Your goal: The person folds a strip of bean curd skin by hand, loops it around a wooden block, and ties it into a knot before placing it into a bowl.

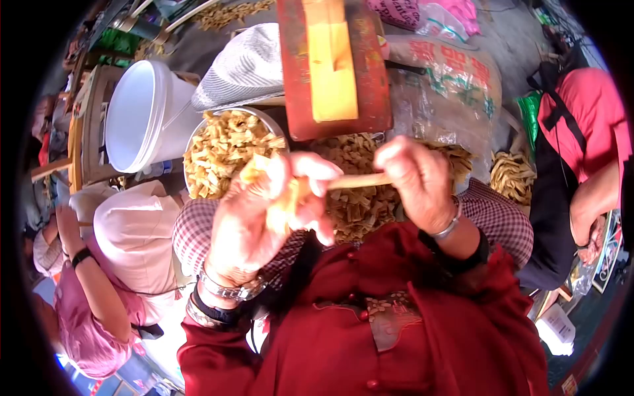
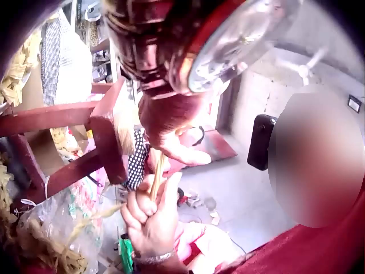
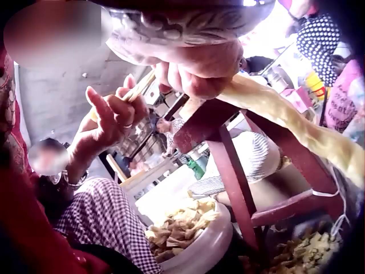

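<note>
A pale yellow, flat strip, like tofu skin, runs twisted between both hands in front of the chest. The left hand (image 1: 244, 221) pinches one end of the strip (image 1: 360, 181) between thumb and fingers, and more yellow material shows at its palm. Curled around the other end are the fingers of the right hand (image 1: 416, 178). In the right wrist view a long, wider tail of the strip (image 3: 296, 123) trails from the right hand (image 3: 197, 74). Below the hands lies a heap of short knotted pieces (image 1: 363, 211).
Beyond the hands stands a red wooden stool (image 1: 294, 66) with flat yellow strips (image 1: 333, 79) on top. To the left are a bowl of knotted pieces (image 1: 224, 155), a white bucket (image 1: 142, 115) and a striped hat (image 1: 244, 66). A printed sack (image 1: 449, 86) lies right. People sit on both sides.
</note>
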Demonstrator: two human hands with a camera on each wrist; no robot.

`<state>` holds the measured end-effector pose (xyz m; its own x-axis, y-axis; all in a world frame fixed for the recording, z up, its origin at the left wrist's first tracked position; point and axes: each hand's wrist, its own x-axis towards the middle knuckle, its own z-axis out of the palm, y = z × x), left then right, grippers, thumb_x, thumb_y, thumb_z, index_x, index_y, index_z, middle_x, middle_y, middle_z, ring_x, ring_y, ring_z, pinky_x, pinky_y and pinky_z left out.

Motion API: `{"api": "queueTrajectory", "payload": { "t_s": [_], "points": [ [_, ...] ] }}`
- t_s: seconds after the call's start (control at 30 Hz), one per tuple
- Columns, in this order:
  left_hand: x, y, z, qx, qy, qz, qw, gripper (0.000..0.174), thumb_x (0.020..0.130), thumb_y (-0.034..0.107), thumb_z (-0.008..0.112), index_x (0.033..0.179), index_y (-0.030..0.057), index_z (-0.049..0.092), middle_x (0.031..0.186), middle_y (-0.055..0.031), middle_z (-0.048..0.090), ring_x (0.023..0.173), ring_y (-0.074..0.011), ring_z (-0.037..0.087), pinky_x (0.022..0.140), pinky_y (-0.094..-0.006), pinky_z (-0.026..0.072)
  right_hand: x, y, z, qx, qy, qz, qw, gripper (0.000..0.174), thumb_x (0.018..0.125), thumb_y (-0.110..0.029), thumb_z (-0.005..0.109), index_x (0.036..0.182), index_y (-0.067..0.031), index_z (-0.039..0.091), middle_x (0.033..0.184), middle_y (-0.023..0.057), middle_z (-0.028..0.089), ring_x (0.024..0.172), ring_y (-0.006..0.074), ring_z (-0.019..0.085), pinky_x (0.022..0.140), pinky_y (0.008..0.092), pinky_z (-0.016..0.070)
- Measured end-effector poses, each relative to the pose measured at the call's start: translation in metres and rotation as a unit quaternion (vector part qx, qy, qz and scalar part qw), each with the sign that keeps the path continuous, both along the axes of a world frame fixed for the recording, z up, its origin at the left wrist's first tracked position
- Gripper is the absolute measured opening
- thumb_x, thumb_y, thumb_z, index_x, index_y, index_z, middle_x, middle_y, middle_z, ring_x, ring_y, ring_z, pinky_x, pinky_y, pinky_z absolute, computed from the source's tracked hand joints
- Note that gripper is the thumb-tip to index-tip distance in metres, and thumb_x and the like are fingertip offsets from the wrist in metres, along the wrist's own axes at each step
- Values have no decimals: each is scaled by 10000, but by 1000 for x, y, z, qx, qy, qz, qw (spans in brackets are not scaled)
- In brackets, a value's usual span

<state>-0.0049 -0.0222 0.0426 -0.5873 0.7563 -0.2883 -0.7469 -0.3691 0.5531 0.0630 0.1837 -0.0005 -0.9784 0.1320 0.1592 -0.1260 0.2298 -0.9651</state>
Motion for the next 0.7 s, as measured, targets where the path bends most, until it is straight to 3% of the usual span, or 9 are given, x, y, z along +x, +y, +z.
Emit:
{"api": "queueTrajectory", "payload": {
  "t_s": [0.13,0.23,0.27,0.3,0.43,0.47,0.57,0.6,0.7],
  "points": [
    [-8,-20,2,-16,26,21,999,506,991,357,357,1168,-91,513,938,-76,522,673,-127,503,657,-361,552,0,9,-9,25,-20,-11,999,267,904,-244,585,761,-21,553,582,-4,458,545,71,427,504,250,356],
    [-9,-22,1,-78,74,44,993,523,980,390,390,1198,-73,500,976,-81,549,686,-123,535,654,-347,549,-4,-3,-16,88,-26,59,994,263,898,-252,595,801,-12,551,598,52,453,539,125,438,517,282,378],
    [-8,-19,2,-129,109,47,985,562,969,429,392,1202,-72,499,1008,-108,550,687,-128,549,625,-330,545,-2,-6,-9,49,-124,95,986,260,898,-253,595,831,-7,545,624,89,457,541,153,454,529,307,391],
    [-6,-15,3,-181,141,51,972,602,957,467,394,1206,-71,499,1039,-134,551,689,-133,563,596,-312,542,-1,-10,-13,69,-64,101,990,241,908,-239,583,855,-6,543,630,73,487,551,126,490,508,292,396],
    [-5,-17,1,-368,231,-11,901,527,928,420,510,1156,-53,554,782,-58,598,504,-82,523,472,-197,437,1,-15,-22,111,-44,170,978,170,913,-172,564,935,-6,532,727,44,555,643,89,574,460,232,473],
    [-5,-15,3,-379,194,-3,905,421,923,338,547,1114,-36,584,639,-6,560,410,-57,455,408,-176,365,4,-18,-21,74,-64,168,981,168,912,-160,561,969,-7,524,765,49,564,657,92,583,460,227,488],
    [-7,-14,1,-379,193,-23,905,327,920,263,561,1080,-21,590,617,0,539,409,-46,437,385,-176,338,3,-32,-8,-126,-198,141,962,218,906,-130,556,1079,-12,493,881,75,584,685,109,601,473,226,527],
    [-6,-14,1,-371,188,-18,909,285,909,234,575,1055,-10,592,624,4,534,432,-42,440,391,-177,341,3,-33,-7,-133,-206,165,955,306,905,-150,561,1164,-26,456,952,91,584,669,114,601,465,226,513],
    [-5,-11,0,-331,163,-3,929,174,889,160,596,986,16,596,641,12,523,475,-33,437,400,-175,340,1,-42,-1,-170,-235,183,939,363,910,-226,561,1196,-35,445,890,68,585,621,110,574,453,230,491]
  ]
}}
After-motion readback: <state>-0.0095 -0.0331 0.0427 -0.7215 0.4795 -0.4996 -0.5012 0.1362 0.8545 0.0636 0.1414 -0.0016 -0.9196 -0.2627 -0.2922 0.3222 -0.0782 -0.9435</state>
